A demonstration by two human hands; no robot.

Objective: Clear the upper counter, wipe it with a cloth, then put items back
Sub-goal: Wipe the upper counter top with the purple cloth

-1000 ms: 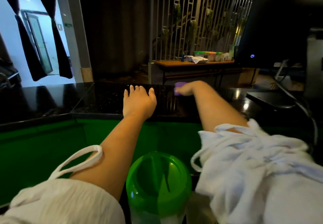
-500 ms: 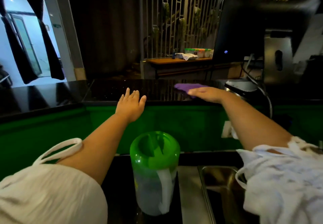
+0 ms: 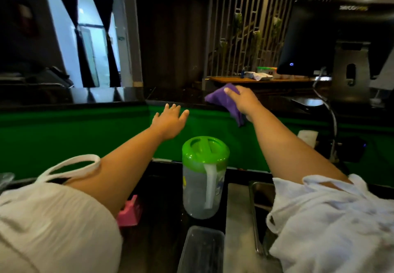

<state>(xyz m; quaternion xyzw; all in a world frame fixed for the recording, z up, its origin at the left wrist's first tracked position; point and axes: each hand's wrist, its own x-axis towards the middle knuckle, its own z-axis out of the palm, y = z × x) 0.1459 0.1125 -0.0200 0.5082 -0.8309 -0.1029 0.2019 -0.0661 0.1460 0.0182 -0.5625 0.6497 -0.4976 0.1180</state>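
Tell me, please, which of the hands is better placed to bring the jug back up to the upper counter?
Probably the left hand: it is open and empty, above the jug. The right hand grips the purple cloth.

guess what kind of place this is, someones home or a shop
Probably a café or small eatery, seen from behind its service counter. A raised dark upper counter fronts the work side, a monitor like a till screen stands on it, and a table sits in the room beyond.
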